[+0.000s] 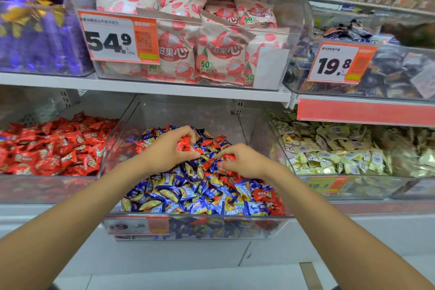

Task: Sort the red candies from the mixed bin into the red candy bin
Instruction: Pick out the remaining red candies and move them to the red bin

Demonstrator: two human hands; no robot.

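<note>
Over the middle of the mixed bin (235,217), both hands are down on the heap, forearms reaching in across its front wall.

Left hand (168,149): fingers curled round a small clutch of red candies (184,144), thumb closing from below. It is held just above the pile, toward the back of the bin.

Right hand (243,161): just beside the left, not touching it. Thumb and fingertips pinch a single red candy (228,157) at the surface of the heap.

Bin contents: mostly blue-and-yellow candies (179,195). More red wrappers are scattered among them, several near the front right corner (264,195).

Red candy bin (47,188): the next clear bin to the left, same shelf level, filled with red wrappers only. Its side wall stands against the mixed bin's left wall.

To the right, another clear bin holds pale gold candies (329,153).

Upper shelf (141,88), left to right:
- purple packs (35,30)
- a clear bin of pink-and-white bags (211,54) with a price tag (120,37) reading 54.9
- a bin of dark wrapped sweets (395,73) tagged 19.8 (339,63)

The label on the mixed bin's front is too blurred to read.
</note>
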